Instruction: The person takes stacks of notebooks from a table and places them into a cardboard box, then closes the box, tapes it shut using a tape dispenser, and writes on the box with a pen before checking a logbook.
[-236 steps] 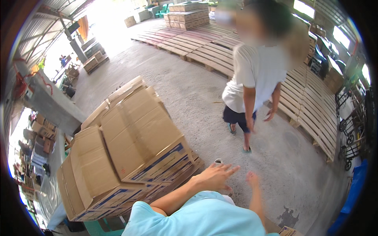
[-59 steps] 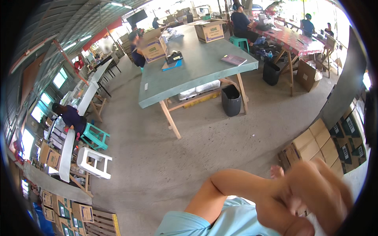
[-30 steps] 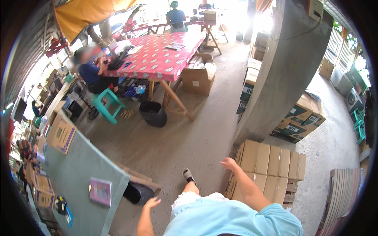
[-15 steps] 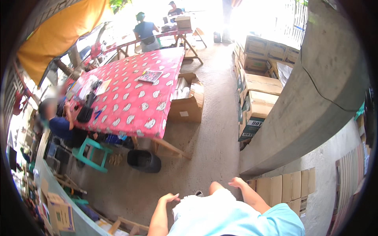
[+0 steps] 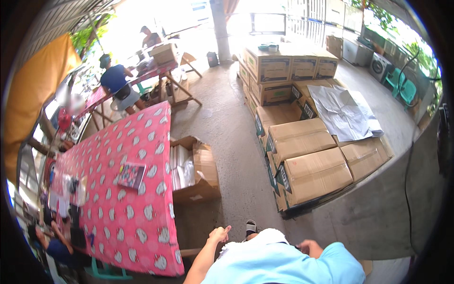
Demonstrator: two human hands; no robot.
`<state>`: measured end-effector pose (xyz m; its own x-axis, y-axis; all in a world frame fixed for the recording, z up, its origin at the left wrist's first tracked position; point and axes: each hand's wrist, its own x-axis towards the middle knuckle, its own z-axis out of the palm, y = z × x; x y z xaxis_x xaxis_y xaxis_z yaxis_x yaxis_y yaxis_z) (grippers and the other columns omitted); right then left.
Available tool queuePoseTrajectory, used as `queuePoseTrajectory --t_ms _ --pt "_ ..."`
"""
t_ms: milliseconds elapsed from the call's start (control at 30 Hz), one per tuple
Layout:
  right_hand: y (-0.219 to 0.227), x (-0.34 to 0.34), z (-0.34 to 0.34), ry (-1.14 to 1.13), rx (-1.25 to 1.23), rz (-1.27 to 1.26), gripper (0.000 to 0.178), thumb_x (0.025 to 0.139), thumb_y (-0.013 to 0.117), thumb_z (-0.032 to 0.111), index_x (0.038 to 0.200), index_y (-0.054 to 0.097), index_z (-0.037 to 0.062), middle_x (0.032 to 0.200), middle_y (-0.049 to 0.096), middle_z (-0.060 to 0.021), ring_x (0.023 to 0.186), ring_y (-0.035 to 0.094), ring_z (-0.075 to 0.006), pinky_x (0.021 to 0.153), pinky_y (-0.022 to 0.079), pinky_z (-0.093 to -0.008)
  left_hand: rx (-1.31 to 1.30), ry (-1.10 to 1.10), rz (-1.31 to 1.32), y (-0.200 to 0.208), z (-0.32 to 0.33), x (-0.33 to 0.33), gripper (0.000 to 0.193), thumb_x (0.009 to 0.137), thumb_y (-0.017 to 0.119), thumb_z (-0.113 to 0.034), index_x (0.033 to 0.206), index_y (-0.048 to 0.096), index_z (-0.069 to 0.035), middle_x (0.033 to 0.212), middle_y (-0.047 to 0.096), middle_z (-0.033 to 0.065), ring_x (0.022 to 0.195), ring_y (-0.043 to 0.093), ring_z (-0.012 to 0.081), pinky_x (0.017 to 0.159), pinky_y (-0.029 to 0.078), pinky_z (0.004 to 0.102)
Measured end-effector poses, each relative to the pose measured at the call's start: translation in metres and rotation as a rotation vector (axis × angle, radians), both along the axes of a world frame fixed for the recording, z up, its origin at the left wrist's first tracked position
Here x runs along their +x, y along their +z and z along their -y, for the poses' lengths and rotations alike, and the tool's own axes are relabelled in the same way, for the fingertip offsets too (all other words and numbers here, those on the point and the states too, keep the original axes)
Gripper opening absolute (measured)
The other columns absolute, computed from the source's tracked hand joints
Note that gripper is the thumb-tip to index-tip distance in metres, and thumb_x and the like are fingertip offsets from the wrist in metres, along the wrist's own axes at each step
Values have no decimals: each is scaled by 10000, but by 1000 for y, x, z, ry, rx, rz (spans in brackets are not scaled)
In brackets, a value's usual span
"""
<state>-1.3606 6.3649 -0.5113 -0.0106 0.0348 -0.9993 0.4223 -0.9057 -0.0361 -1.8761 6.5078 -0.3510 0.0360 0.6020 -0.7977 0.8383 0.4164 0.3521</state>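
Note:
My left hand (image 5: 220, 234) hangs low beside my light blue shirt, fingers loosely bent, with nothing in it. It is just off the near corner of a long table with a pink patterned cloth (image 5: 142, 208). My right hand (image 5: 309, 247) shows only partly past the shirt's edge, its fingers hidden. My sandalled foot (image 5: 250, 227) is on the concrete floor between the two hands. An open cardboard box (image 5: 196, 173) with white sheets inside stands on the floor against the table.
A stack of sealed cartons (image 5: 302, 156) fills the right, with grey sheeting (image 5: 343, 111) on top. A concrete wall (image 5: 378, 213) curves at lower right. A small booklet (image 5: 131, 174) lies on the pink table. A person (image 5: 116, 83) sits at a far table.
My view has swung round and moved forward: the pink table went from ahead to my left, and the carton stack now fills the right. Both arms have dropped lower at my sides.

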Motion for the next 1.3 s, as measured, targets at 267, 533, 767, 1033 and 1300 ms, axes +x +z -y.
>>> queuePoseTrajectory --t_ms 267,533,767,1033,1300 --pt "88 -171 -486 686 1159 103 629 841 608 546 1180 627 17 1169 637 -219 1093 607 -362 901 498 -437 69 -299 114 -66 -177 -53 711 930 386 -616 1386 472 -78 1265 552 299 1131 571 432 996 435 443" --pt "167 -282 -777 457 1218 -226 544 866 629 499 1255 601 120 1129 675 -162 1060 641 -294 914 502 -396 9 -120 414 18 -477 -128 571 967 450 -556 1041 739 -69 1009 723 124 947 643 228 904 470 305" --pt "190 -203 -929 266 1186 -17 492 866 670 404 1259 600 116 1054 706 -118 1004 659 -242 879 515 -349 635 179 588 78 -786 -93 355 884 687 -180 1189 609 -16 1177 633 98 1019 633 202 889 509 325" --pt "340 -73 -1130 -339 1698 456 420 856 699 118 1251 584 31 882 712 -89 811 682 -153 759 544 -306 804 102 744 152 -1051 56 200 831 700 -32 1017 629 -54 1065 619 95 969 643 220 795 552 358" --pt "446 -2 -1415 -153 2003 934 410 931 580 197 1302 525 31 872 642 -200 813 637 -341 805 507 -410 486 -347 825 169 -1260 122 495 976 509 -454 796 754 -63 1218 610 120 1031 617 234 843 516 361"
